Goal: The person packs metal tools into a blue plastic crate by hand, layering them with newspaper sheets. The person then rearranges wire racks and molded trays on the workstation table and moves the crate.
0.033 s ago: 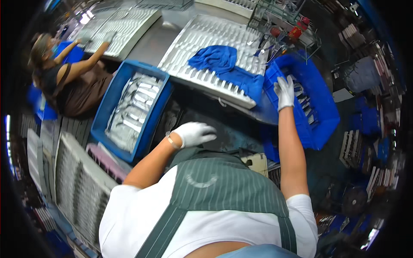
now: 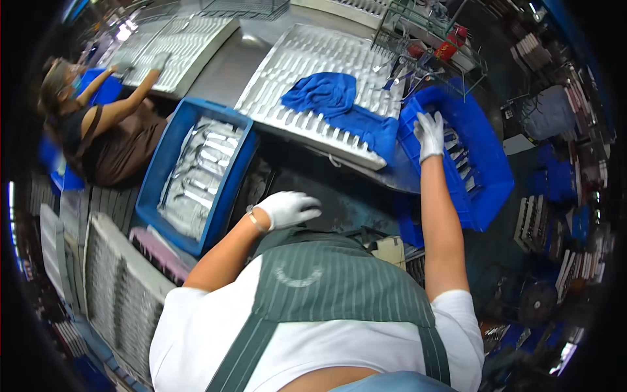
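Note:
My right hand [image 2: 429, 136] wears a white glove and reaches over the near-left rim of a deep blue bin [image 2: 491, 171]. Its fingers are apart, and nothing shows in them. Inside that bin lie several shiny metal pieces [image 2: 459, 160], cutlery by their look. My left hand [image 2: 292, 210], gloved in white too, hangs in front of my apron with fingers stretched out and holding nothing. Ahead is a white tray [image 2: 255, 104] filled with rows of shiny, handle-like metal pieces. A crumpled blue cloth [image 2: 326, 95] lies across the tray's near right part.
On the left, a blue crate [image 2: 147, 196] holds metal pieces in clear wrapping. Beyond it, a person [image 2: 108, 130] works at another tray [image 2: 202, 59]. A wire rack [image 2: 428, 49] stands at the far right. White ribbed trays [image 2: 117, 281] lean at lower left.
The whole view has shifted slightly. My left hand sits a little lower and nearer to me. My right hand stays at the bin's rim.

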Demonstrator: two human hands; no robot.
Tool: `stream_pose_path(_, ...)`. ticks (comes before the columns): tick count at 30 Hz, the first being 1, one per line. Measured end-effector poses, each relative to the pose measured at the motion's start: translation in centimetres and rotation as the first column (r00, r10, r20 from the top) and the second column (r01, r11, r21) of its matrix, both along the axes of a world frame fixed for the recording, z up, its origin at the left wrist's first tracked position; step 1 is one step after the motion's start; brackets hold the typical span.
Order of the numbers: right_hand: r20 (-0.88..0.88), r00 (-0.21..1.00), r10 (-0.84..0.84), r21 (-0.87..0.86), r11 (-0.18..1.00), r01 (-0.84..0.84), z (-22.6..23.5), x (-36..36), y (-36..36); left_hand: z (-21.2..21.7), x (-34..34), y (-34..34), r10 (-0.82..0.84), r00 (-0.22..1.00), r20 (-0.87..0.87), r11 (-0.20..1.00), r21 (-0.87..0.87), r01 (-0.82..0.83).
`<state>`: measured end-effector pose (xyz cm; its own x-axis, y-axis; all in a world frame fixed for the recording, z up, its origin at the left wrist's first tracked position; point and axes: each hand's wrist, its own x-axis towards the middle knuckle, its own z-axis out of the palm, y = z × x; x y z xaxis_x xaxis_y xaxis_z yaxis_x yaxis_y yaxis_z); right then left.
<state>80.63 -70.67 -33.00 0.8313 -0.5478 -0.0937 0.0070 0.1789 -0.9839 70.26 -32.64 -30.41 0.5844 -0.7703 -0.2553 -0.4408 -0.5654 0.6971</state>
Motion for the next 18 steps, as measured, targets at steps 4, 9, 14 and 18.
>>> stream_pose_path(4, -0.062, 0.998, -0.026, -0.232, 0.973, 0.011, -2.5, 9.5, -2.2, -0.3, 4.8, 2.7, 0.042, 0.999, -0.025, 0.999, 0.027, -0.041)
stream_pose_path(9, -0.080, 0.994, 0.067, 0.049, 0.997, -0.064, -4.2, 13.9, -1.0, 0.3, 10.8, 4.2, 0.196, 0.977, -0.078, 0.979, -0.041, -0.200)
stream_pose_path(14, -0.131, 0.971, 0.202, 0.070, 0.979, -0.194, -6.6, 13.7, 0.8, -0.5, 19.1, -1.2, 0.261, 0.965, -0.033, 0.962, -0.078, -0.263)
stream_pose_path(18, -0.049, 0.972, 0.230, 0.149, 0.964, -0.220, -5.3, 12.9, 2.4, -2.3, 27.6, -9.7, 0.265, 0.961, 0.078, 0.928, -0.291, -0.232)
